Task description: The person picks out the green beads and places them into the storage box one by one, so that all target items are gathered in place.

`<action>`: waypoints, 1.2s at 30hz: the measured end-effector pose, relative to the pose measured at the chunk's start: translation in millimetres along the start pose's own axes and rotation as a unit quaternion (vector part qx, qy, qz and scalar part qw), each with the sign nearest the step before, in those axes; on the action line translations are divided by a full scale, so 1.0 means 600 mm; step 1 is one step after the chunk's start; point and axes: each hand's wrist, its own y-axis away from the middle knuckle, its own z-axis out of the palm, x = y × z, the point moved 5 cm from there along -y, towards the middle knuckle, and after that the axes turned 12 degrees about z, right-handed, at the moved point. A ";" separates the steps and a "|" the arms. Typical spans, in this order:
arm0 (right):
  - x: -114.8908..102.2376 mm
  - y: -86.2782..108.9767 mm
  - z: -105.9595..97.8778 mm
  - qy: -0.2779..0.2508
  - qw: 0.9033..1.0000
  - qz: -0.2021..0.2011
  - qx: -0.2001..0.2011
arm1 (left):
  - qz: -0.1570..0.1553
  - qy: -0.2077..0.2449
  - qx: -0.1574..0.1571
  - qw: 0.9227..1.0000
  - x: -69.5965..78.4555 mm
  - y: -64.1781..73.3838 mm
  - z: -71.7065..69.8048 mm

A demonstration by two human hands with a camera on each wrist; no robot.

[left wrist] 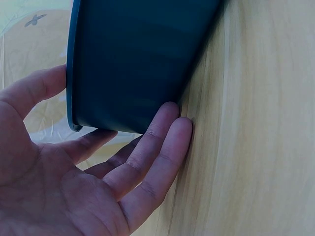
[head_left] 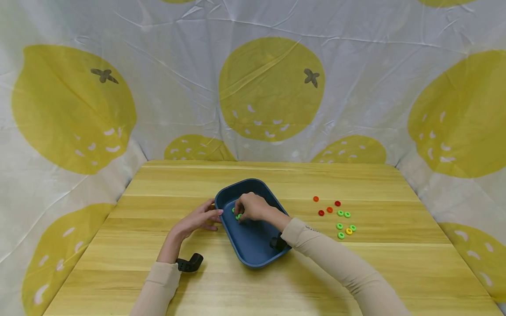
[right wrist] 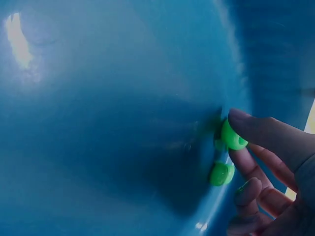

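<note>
A dark blue tray [head_left: 253,250] stands at an angle on the wooden table. My left hand [head_left: 199,218] is at its left side. In the left wrist view the thumb tip touches the rim [left wrist: 72,98], and fairly straight fingers lie against the outer wall [left wrist: 133,59]. Inside the tray, my right hand [head_left: 253,207] pinches a bright green ring [right wrist: 234,136] between thumb and index finger, low by the curved wall. Another green ring [right wrist: 222,173] lies just beside it on the tray floor. More green shows partly hidden behind the fingers.
Right of the tray, loose small rings lie on the table: several green [head_left: 339,226], a yellow one [head_left: 348,231], two orange [head_left: 330,210] and two red [head_left: 337,203]. A cloth with lemon prints [head_left: 272,87] hangs behind the table. Black wrist cameras [head_left: 191,262] sit on both wrists.
</note>
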 end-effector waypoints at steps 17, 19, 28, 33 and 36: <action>0.003 0.008 0.000 0.032 0.999 0.010 -0.011 | -0.004 -0.004 0.002 1.000 0.004 -0.003 0.001; 0.004 0.008 -0.001 0.029 0.999 0.013 -0.015 | -0.003 -0.006 0.003 1.000 0.004 -0.003 0.000; -0.002 0.021 -0.048 -0.001 1.000 -0.014 0.026 | -0.003 -0.003 0.000 1.000 0.003 -0.004 0.001; 0.002 0.038 -0.099 -0.044 0.997 -0.026 0.065 | -0.006 -0.003 0.005 1.000 0.002 -0.004 0.000; 0.012 0.049 -0.122 -0.071 0.994 -0.021 0.076 | -0.007 -0.003 0.008 1.000 0.002 -0.004 0.000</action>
